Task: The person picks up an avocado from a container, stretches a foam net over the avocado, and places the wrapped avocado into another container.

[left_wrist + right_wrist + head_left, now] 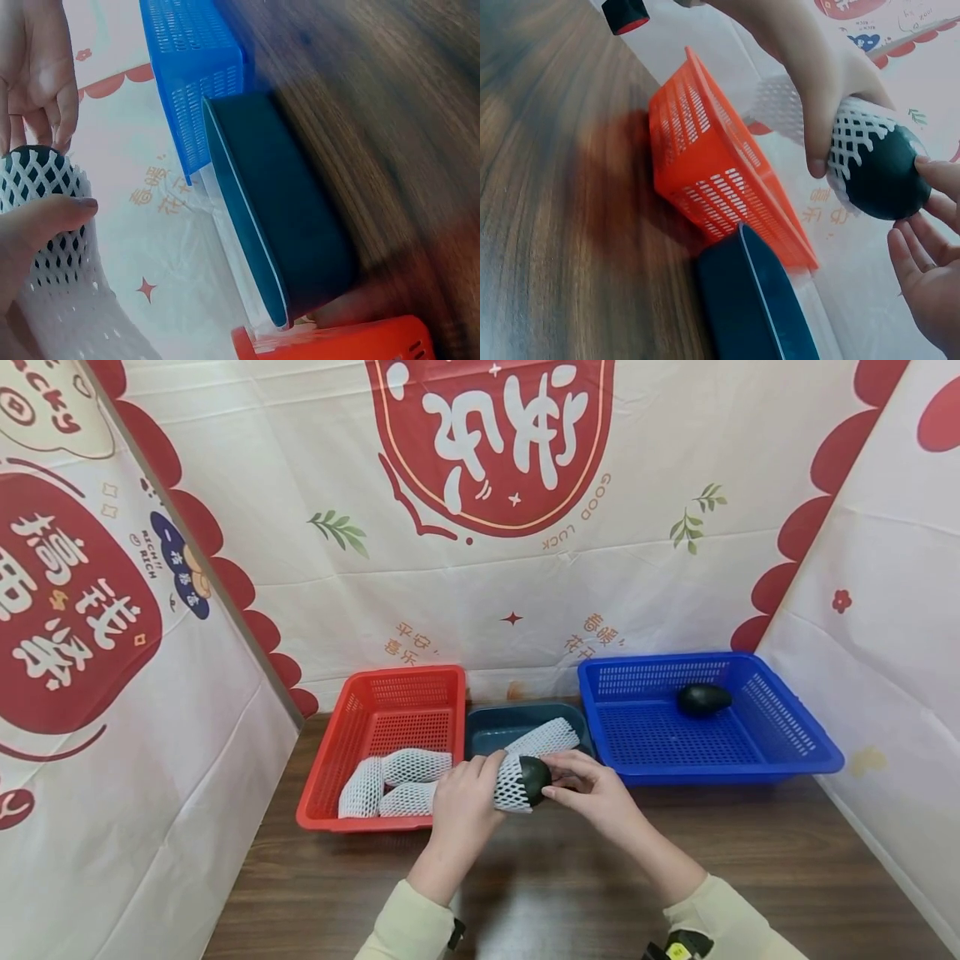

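Note:
A dark green avocado [889,176] sits partly inside a white foam net sleeve [511,783], its rounded end bare. My left hand [468,793] grips the sleeve around it, the thumb lying across the mesh in the left wrist view. At the bare end, my right hand [592,789] pinches the avocado between thumb and fingertips. Both hands are in front of a small teal bin [487,720], where another white foam net [551,737] shows. The sleeve's loose tail hangs beyond my left hand in the left wrist view.
To the left, a red basket [318,793] holds several net-wrapped pieces [416,766]. A blue basket [795,727] at the right contains one bare avocado [702,699]. Printed cloth walls [525,577] enclose the back and sides of the wooden table [570,885].

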Demonstrator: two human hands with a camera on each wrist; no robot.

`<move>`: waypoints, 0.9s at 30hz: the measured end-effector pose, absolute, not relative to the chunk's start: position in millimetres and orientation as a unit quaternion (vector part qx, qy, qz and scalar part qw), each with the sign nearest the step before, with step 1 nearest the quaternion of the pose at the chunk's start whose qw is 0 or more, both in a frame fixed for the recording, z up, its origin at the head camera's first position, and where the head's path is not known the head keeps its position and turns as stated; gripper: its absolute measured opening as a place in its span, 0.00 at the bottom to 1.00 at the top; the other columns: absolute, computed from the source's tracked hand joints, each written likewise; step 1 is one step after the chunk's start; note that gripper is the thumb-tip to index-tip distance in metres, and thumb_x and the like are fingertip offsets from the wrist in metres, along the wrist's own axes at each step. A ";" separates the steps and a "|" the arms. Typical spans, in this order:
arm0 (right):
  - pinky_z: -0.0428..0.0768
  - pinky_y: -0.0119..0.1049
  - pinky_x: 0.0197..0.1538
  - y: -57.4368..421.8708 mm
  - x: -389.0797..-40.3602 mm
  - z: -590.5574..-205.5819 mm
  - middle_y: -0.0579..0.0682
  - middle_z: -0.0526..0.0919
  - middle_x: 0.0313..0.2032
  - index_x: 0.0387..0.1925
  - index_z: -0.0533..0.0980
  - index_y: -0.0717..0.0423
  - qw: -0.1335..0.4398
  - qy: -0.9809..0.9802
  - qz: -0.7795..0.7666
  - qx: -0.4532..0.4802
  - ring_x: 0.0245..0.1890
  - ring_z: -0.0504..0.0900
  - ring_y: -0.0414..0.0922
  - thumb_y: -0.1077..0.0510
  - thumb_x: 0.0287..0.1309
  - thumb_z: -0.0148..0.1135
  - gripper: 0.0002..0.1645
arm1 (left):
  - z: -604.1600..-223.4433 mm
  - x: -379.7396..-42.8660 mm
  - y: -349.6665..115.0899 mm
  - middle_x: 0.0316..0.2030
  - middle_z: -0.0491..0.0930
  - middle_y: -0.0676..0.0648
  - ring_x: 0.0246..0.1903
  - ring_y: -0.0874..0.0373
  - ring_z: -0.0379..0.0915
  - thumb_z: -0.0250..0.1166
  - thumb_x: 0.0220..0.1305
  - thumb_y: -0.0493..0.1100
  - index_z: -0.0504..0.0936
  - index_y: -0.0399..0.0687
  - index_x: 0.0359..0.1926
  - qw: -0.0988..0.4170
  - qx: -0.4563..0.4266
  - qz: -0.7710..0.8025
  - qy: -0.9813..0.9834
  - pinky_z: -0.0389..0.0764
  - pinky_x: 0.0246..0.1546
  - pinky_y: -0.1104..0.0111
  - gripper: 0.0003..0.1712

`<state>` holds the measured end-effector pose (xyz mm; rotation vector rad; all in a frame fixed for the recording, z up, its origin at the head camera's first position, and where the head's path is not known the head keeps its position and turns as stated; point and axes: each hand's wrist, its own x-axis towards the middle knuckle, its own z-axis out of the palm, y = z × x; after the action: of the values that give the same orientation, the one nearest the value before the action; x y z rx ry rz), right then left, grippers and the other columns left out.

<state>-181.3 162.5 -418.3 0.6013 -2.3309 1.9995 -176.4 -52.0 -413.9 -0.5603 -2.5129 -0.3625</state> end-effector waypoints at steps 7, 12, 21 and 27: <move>0.81 0.33 0.47 154.5 -175.3 -419.5 0.55 0.79 0.46 0.51 0.81 0.60 0.038 -0.749 0.638 0.175 0.43 0.82 0.47 0.62 0.52 0.73 0.22 | -417.4 -175.1 -46.4 0.43 0.82 0.46 0.38 0.53 0.79 0.80 0.41 0.55 0.77 0.46 0.57 0.295 -0.222 -0.133 -0.920 0.80 0.41 0.59 0.41; 0.80 0.34 0.48 149.6 -173.7 -422.9 0.55 0.80 0.46 0.51 0.81 0.60 0.049 -0.749 0.636 0.178 0.44 0.81 0.47 0.63 0.53 0.72 0.22 | -419.1 -174.5 -43.4 0.45 0.80 0.45 0.41 0.52 0.78 0.81 0.40 0.54 0.77 0.46 0.57 0.313 -0.229 -0.137 -0.911 0.80 0.42 0.59 0.42; 0.80 0.33 0.47 142.0 -173.0 -422.3 0.57 0.80 0.45 0.49 0.81 0.66 0.054 -0.739 0.651 0.166 0.42 0.81 0.44 0.69 0.51 0.71 0.20 | -417.9 -174.1 -37.3 0.47 0.79 0.45 0.45 0.51 0.76 0.78 0.46 0.50 0.77 0.48 0.56 0.332 -0.241 -0.147 -0.900 0.79 0.45 0.58 0.35; 0.81 0.34 0.47 139.6 -172.8 -421.4 0.59 0.79 0.45 0.48 0.80 0.70 0.049 -0.739 0.653 0.159 0.42 0.81 0.43 0.73 0.50 0.69 0.21 | -418.9 -174.0 -34.9 0.48 0.78 0.45 0.45 0.51 0.76 0.79 0.45 0.50 0.77 0.50 0.56 0.325 -0.242 -0.147 -0.903 0.79 0.45 0.57 0.35</move>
<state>-172.8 139.6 -421.4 0.4856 -2.2516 1.9883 -174.0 -34.9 -418.9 -0.6346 -2.3668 -0.3849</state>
